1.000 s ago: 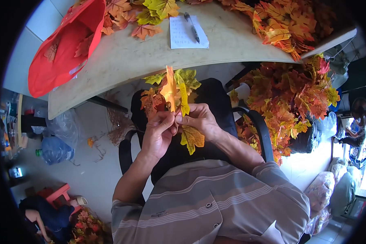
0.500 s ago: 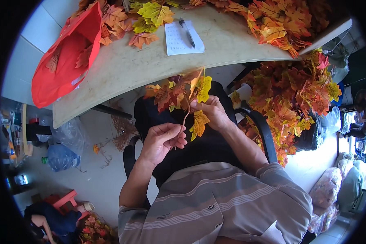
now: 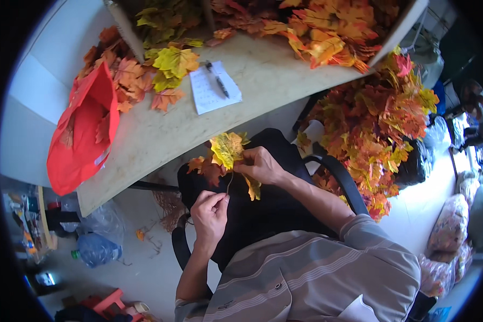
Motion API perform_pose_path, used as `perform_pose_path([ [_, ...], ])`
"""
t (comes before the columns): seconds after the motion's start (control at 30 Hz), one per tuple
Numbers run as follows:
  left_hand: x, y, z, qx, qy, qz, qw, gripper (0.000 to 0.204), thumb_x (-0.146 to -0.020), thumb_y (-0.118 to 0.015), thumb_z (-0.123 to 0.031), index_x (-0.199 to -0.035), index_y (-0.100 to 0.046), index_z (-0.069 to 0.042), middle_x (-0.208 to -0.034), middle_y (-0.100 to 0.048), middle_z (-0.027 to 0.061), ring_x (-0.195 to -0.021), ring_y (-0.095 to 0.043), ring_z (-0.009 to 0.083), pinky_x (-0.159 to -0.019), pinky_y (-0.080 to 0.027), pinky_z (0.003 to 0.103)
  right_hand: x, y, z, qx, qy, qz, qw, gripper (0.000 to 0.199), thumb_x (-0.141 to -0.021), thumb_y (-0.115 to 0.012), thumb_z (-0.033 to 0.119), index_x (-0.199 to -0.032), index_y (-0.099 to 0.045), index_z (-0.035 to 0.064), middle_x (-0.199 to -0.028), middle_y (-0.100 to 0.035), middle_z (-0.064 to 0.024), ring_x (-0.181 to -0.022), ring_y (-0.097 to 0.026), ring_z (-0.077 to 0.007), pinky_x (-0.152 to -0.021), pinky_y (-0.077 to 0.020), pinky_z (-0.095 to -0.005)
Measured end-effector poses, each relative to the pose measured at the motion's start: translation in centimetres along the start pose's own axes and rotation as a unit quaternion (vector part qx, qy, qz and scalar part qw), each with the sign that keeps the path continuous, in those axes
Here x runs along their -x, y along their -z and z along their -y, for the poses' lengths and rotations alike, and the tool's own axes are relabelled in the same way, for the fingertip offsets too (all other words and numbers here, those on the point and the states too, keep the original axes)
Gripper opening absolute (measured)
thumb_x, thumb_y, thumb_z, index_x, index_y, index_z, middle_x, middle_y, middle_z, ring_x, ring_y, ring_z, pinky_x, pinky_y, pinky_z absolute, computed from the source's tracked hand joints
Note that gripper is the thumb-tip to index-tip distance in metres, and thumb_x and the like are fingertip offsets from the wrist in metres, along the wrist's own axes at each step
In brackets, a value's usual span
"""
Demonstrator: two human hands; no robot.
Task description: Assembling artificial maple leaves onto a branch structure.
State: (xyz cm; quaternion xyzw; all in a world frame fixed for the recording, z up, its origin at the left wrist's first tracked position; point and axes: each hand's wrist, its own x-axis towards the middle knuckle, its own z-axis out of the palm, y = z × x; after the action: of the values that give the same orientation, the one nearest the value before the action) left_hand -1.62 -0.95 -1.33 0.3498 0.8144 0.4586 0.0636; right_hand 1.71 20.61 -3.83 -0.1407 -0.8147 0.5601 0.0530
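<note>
Over my lap I hold an artificial maple leaf garland (image 3: 228, 149) with yellow and orange-red leaves on a thin brown stem (image 3: 230, 182). My left hand (image 3: 209, 212) is closed, pinching the lower end of the stem between thumb and forefinger. A little higher and to the right, my right hand (image 3: 260, 165) is closed on the garland beside the yellow leaf, its fingertips partly hidden by leaves. One yellow-orange leaf (image 3: 253, 188) hangs below that hand. Orange-red leaves (image 3: 208, 169) droop on the left side of the stem.
The pale table (image 3: 161, 142) stands beyond my lap, bearing a red fabric bag (image 3: 86, 134), a white paper (image 3: 206, 96) with a pen (image 3: 217, 80), and piles of leaves (image 3: 327, 32). A large leaf bunch (image 3: 370, 123) hangs right of the chair armrest (image 3: 338, 174). A plastic water jug (image 3: 99, 250) lies left.
My view has tilted, so the table appears lower and slanted. The garland has turned: a yellow leaf now faces me at the top. Both hands keep their hold on it.
</note>
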Motion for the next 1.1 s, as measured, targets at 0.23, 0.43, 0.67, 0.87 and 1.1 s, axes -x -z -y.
perform_pose_path([
  [0.23, -0.5, 0.3, 2.5, 0.201, 0.278, 0.091, 0.935, 0.011, -0.083, -0.067, -0.003, -0.090, -0.069, 0.005, -0.073, -0.064, 0.0063, -0.059, -0.061, 0.0108, -0.049, -0.048, 0.021, -2.0, 0.2, 2.0, 0.210, 0.058, 0.085, 0.972, 0.035, -0.073, -0.068, 0.031, -0.072, -0.064, -0.0031, -0.067, -0.061, -0.0220, -0.066, -0.063, -0.0361, -0.063, -0.0505, -0.0414],
  [0.43, -1.1, 2.4, 1.2, 0.442, 0.381, 0.185, 0.791, 0.016, -0.081, -0.072, -0.011, -0.091, -0.069, 0.001, -0.073, -0.066, 0.0052, -0.057, -0.061, 0.0094, -0.048, -0.046, 0.019, -3.9, 0.9, 5.3, 0.289, 0.048, 0.229, 0.928, 0.032, -0.073, -0.068, 0.031, -0.073, -0.065, -0.0009, -0.067, -0.062, -0.0199, -0.068, -0.064, -0.0345, -0.063, -0.0502, -0.0417],
  [0.67, -1.5, 2.6, 3.0, 0.516, 0.376, 0.085, 0.765, 0.018, -0.082, -0.071, -0.010, -0.093, -0.068, 0.003, -0.077, -0.065, 0.0072, -0.058, -0.061, 0.0118, -0.050, -0.047, 0.022, -6.1, 3.4, 17.1, 0.302, 0.262, 0.116, 0.909, 0.018, -0.080, -0.060, 0.020, -0.079, -0.068, 0.0036, -0.070, -0.065, -0.0140, -0.068, -0.064, -0.0311, -0.062, -0.0504, -0.0419],
  [0.87, -1.5, 2.2, 3.5, 0.533, 0.387, 0.075, 0.748, 0.015, -0.085, -0.067, -0.008, -0.094, -0.067, 0.003, -0.077, -0.064, 0.0066, -0.059, -0.060, 0.0131, -0.051, -0.046, 0.025, -20.0, -2.3, 18.4, 0.395, 0.311, -0.085, 0.860, 0.017, -0.076, -0.062, 0.020, -0.078, -0.068, 0.0050, -0.073, -0.065, -0.0155, -0.070, -0.064, -0.0351, -0.064, -0.0504, -0.0447],
  [1.1, -1.6, 1.9, 4.5, 0.560, 0.388, 0.027, 0.731, 0.017, -0.085, -0.066, -0.010, -0.095, -0.067, 0.003, -0.078, -0.064, 0.0061, -0.059, -0.059, 0.0137, -0.051, -0.046, 0.025, -21.6, -3.1, 19.2, 0.292, 0.284, -0.026, 0.913, 0.019, -0.074, -0.066, 0.021, -0.081, -0.072, 0.0046, -0.072, -0.067, -0.0166, -0.066, -0.066, -0.0282, -0.065, -0.0517, -0.0393],
])
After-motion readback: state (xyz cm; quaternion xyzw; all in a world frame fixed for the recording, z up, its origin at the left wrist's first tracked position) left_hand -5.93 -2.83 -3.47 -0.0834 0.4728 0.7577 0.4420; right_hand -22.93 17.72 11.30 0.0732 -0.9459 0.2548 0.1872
